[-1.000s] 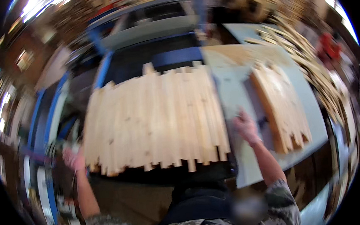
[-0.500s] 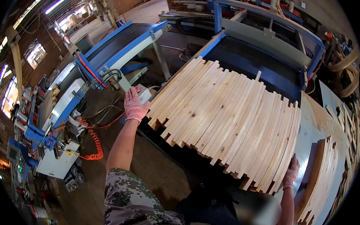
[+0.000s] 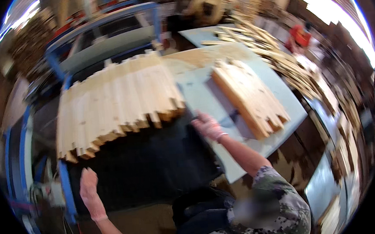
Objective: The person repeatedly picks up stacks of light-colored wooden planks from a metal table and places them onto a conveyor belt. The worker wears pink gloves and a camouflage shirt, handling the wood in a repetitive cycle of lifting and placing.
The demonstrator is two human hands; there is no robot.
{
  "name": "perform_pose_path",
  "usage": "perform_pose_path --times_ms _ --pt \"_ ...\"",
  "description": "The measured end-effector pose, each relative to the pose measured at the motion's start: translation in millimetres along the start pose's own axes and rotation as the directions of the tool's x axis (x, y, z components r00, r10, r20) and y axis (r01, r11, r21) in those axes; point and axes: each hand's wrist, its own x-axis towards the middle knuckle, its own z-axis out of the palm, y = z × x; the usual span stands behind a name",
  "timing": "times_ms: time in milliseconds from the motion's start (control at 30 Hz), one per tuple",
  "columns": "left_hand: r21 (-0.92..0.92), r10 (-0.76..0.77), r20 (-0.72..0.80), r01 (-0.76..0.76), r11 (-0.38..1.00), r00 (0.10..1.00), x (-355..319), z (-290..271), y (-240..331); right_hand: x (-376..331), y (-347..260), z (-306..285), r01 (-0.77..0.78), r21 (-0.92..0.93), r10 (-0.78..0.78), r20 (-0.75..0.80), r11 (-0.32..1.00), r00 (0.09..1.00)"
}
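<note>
A wide layer of pale wooden slats point(image 3: 117, 97) lies side by side on a black conveyor belt point(image 3: 156, 162), their near ends uneven. Just off the slats' near left corner hangs my left hand point(image 3: 90, 193), in a pinkish knit glove, its fingers curled in and nothing visible in them. My right hand point(image 3: 207, 125), gloved alike, is open by the belt's right edge, apart from the slats. Right of it, a smaller stack of slats point(image 3: 250, 96) sits on a pale grey-blue table point(image 3: 194, 88). Motion blurs the picture.
A blue-framed machine gate point(image 3: 106, 44) spans the belt's far end. Loose wood strips point(image 3: 269, 56) are heaped beyond the table. Farther back at the right is a person in red point(image 3: 298, 37). Another blue-edged conveyor point(image 3: 16, 153) stands at the left.
My view has swung to the right. The slat layer sits farther up the belt, nearer the gate, with bare belt in front. Both hands have come away from its sides; the left has curled.
</note>
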Motion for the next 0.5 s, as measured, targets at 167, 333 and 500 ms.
perform_pose_path --times_ms 167,333,500 --pt "-0.353 0.037 0.522 0.177 0.919 0.852 -65.4 123.5 -21.6 -114.2 -38.8 -59.1 -0.058 0.183 0.017 0.219 0.981 0.976" --pt "-0.250 -0.081 0.700 0.350 0.903 0.710 -106.6 243.7 -32.8 -196.7 22.3 -144.6 0.013 0.249 -0.072 0.232 0.968 0.970" --pt "-0.117 -0.211 0.612 0.351 0.929 0.762 -148.2 356.2 -53.5 -245.1 79.2 -270.2 -0.156 0.519 0.097 0.140 0.840 0.985"
